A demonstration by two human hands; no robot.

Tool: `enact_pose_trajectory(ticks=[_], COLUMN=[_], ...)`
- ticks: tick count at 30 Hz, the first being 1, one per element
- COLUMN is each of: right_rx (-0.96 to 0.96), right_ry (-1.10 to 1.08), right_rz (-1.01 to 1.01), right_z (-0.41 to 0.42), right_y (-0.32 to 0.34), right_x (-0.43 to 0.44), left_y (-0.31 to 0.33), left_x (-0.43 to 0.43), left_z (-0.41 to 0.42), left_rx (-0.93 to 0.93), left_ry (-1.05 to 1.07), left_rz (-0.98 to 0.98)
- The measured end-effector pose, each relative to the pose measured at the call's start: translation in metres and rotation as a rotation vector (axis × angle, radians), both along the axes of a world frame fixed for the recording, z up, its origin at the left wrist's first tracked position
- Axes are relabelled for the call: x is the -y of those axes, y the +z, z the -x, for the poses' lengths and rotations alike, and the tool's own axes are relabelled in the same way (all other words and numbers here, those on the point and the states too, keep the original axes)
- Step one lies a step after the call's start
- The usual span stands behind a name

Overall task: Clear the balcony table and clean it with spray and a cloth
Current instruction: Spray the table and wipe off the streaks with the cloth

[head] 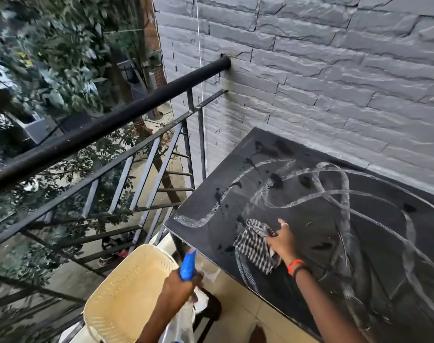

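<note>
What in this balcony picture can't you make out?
Head view.
- Spray bottle: body blurred, covered by the left hand; fill level unknown.
- Table: right side cut off by the frame.
- Cloth: part hidden under the right hand.
- Cream plastic item: cut off below; chair or basket unclear.

From my feed, the table (384, 256) runs off the right and bottom edges, so its far end is out of view. On the spray bottle (187, 264) only the blue head is sharp. The left hand (180, 287) grips and covers the neck, the clear body below it is a blur, and the bottom edge cuts off the base. Part of the cloth (254, 248) is hidden under the right hand (281, 241) gripping it. Both forearms leave frame at the bottom. The basket (127, 288) has its near corner behind the left arm. Brown shape (260, 332) at the bottom edge: can't tell what.
</note>
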State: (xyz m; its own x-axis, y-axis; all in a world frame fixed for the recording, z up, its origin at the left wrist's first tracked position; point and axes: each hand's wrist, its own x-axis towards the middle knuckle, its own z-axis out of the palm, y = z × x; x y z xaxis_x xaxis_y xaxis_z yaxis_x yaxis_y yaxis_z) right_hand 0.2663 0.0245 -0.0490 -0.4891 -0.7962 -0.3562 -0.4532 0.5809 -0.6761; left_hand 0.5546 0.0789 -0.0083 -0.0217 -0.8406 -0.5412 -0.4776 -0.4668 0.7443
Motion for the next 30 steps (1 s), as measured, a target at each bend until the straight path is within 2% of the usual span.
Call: enact_pose_trajectory(ticks=[1, 2, 4, 7, 11, 17, 22, 26, 30], right_rx=[-0.258, -0.369, -0.455, -0.596, -0.65, -0.667, -0.714, -0.757, -0.679], right_ry=[0.039, 0.101, 0.298, 0.423, 0.399, 0.693, 0.839, 0.859, 0.774], right_rz=[0.044, 0.101, 0.137, -0.014, -0.093, 0.004, 0.05, 0.047, -0.024], right_z=[-0.005, -0.011, -0.027, -0.042, -0.066, -0.109, -0.084, -0.046, -0.056], right_y=[-0.002, -0.005, -0.025, -0.054, -0.055, -0.051, -0.061, -0.067, -0.059], right_x=[-0.003, -0.007, -0.018, -0.032, -0.012, 0.006, -0.031, -0.039, 0.004], left_y=[0.002, 0.004, 0.003, 0.005, 0.003, 0.011, 0.022, 0.027, 0.027], left_x=[0.004, 0.007, 0.014, 0.021, 0.03, 0.049, 0.069, 0.082, 0.093], left_z=[-0.004, -0.009, -0.018, -0.026, -0.031, -0.028, -0.019, -0.013, -0.014], left_rx=[-0.011, -0.03, -0.061, -0.079, -0.107, -0.145, -0.172, -0.193, -0.217], left_ry=[0.018, 0.037, 0.055, 0.084, 0.122, 0.184, 0.193, 0.214, 0.246], left_rz=[0.013, 0.019, 0.022, 0.016, 0.028, 0.037, 0.058, 0.078, 0.083])
